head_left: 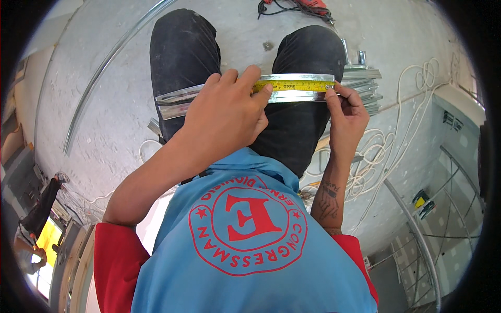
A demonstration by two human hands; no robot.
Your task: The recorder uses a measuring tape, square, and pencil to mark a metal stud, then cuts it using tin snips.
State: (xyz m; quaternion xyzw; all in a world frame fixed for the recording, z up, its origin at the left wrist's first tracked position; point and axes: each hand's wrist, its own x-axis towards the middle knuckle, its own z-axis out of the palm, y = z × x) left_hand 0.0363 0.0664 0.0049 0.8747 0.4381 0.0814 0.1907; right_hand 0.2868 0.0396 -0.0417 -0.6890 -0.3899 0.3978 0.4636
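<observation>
In the head view, the silver channel (pixel 298 96) lies across your lap, its long axis running left to right over both thighs. It tilts slightly: the right end sits a little farther from your body than the left. The left end comes to about the outer edge of your left thigh (pixel 182 57), and the right end stops near the outer edge of your right thigh (pixel 308 55). The yellow tape (pixel 297 85) lies along the channel, its long axis matching, with its tip pointing right, at the channel's right end. The part of the tape to the left is hidden under your left hand.

Your left hand (pixel 224 107) is over the channel's middle, palm down, its fingers (pixel 229 76) bent over the far edge, close together and clamped on the channel, the thumb pressed on the tape. Your right hand (pixel 348 120) has thumb and index finger pinched on the tape's tip, right at the channel's end; the other fingers curl below.

On the floor (pixel 245 39), a stack (pixel 368 86) of metal pieces lies just beside your right thigh's outer edge, and white cable (pixel 360 182) loops nearer you on the right. A red tool (pixel 314 4) with a black cord (pixel 282 9) lies beyond your knees. A long rail (pixel 93 83) runs past your left thigh, well apart from it.
</observation>
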